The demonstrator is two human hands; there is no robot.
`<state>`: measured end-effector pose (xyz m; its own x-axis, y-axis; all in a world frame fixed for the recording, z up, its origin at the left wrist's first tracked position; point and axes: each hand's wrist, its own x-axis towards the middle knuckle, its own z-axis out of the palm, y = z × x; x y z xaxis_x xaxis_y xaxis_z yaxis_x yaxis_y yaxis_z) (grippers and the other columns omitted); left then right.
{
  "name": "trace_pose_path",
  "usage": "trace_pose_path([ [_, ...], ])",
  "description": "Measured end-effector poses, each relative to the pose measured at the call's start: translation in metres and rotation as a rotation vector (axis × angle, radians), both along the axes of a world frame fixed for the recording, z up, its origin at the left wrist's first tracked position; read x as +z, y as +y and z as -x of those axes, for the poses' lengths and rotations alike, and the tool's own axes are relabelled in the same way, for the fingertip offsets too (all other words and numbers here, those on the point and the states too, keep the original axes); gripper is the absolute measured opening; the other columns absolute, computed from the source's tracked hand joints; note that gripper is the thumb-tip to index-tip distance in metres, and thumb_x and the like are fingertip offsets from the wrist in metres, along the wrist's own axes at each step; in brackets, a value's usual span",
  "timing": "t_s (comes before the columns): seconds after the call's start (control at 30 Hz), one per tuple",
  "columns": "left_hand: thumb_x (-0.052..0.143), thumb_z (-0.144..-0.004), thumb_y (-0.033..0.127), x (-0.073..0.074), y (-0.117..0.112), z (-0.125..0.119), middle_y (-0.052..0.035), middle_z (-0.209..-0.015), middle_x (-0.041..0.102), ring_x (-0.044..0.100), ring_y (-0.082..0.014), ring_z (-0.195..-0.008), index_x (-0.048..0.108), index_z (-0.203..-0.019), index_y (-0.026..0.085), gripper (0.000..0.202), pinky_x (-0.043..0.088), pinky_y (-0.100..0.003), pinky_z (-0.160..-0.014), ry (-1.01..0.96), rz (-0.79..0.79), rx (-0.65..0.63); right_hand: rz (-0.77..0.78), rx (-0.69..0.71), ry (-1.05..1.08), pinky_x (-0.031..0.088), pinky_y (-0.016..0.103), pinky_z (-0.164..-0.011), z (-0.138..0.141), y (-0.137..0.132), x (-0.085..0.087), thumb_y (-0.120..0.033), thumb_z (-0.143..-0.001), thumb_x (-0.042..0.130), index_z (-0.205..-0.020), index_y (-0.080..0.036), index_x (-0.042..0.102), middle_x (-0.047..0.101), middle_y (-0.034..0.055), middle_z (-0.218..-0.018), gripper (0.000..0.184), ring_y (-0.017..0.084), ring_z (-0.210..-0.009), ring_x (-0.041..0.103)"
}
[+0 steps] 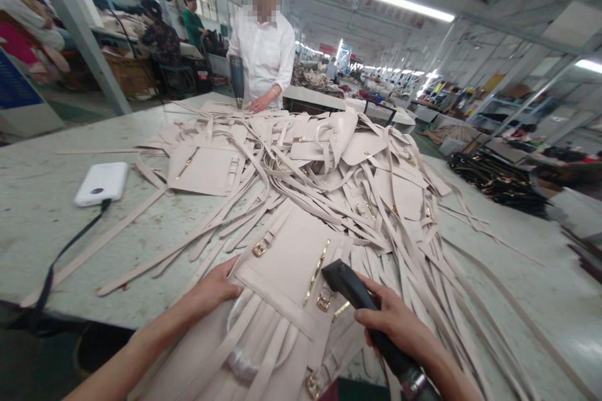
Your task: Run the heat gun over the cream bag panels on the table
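Observation:
My left hand [219,288] grips the left edge of a beige leather bag piece [286,244], thumb on top and fingers mostly underneath. The piece has straps, gold buckles and a gold zipper [317,269]. Clear plastic wrap [242,360] shows below its straps. My right hand [395,319] is closed around a black hand tool [362,301] with a flat, flared nozzle. Its nozzle sits over the piece, just right of the zipper and above a gold buckle [324,299]. I cannot tell whether the nozzle touches the leather.
A heap of beige bag pieces and loose straps [324,194] spreads over the pale table [141,232]. At left lies a white power bank [102,183] with a black cable. Across the table, a person in a white shirt [263,56] has a dark tool [237,80]. Black pieces [498,182] are stacked at right.

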<state>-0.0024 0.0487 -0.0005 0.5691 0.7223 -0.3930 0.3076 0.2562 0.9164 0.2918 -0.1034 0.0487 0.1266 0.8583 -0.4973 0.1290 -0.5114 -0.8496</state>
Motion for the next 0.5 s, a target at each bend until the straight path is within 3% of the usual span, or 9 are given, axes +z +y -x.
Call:
trace_pose_path([
  [0.1,0.053,-0.053,0.011,-0.002,-0.001,0.000,-0.0025,-0.099,0.065,0.058,-0.0242,-0.093,0.044,-0.121,0.013,0.068,0.045,-0.031,-0.083,-0.026,-0.009,0.011,0.012,0.055,0.018,0.045,0.021,-0.032,-0.007,0.009,-0.003,-0.016,-0.066,0.054,-0.123,-0.026,0.040,0.051,-0.0080,-0.051,0.059,0.012,-0.037,0.053],
  [0.27,0.054,-0.052,0.010,-0.004,-0.004,0.002,-0.0024,-0.096,0.065,0.058,-0.0229,-0.091,0.042,-0.122,0.013,0.071,0.044,-0.031,-0.082,-0.086,0.027,0.015,-0.058,-0.098,-0.070,0.043,0.022,-0.032,0.005,0.016,-0.015,-0.028,-0.068,0.058,-0.130,-0.022,0.030,0.051,-0.0076,-0.045,0.068,0.013,-0.035,0.051],
  [0.4,0.057,-0.052,0.011,-0.009,-0.006,0.005,-0.0018,-0.090,0.066,0.058,-0.0231,-0.087,0.046,-0.118,0.012,0.066,0.046,-0.031,-0.078,-0.084,0.045,0.041,-0.049,-0.116,-0.066,0.042,0.024,-0.036,0.018,-0.002,-0.026,-0.038,-0.067,0.059,-0.134,-0.018,0.018,0.055,-0.0057,-0.042,0.081,0.014,-0.034,0.049],
  [0.5,0.059,-0.054,0.011,-0.012,-0.008,0.011,-0.0023,-0.090,0.066,0.058,-0.0229,-0.088,0.049,-0.115,0.014,0.062,0.046,-0.031,-0.076,-0.166,0.097,0.033,-0.035,-0.069,-0.014,0.038,0.023,-0.038,0.018,-0.022,-0.037,-0.043,-0.061,0.061,-0.132,-0.007,0.022,0.055,-0.0042,-0.042,0.089,0.014,-0.036,0.048],
])
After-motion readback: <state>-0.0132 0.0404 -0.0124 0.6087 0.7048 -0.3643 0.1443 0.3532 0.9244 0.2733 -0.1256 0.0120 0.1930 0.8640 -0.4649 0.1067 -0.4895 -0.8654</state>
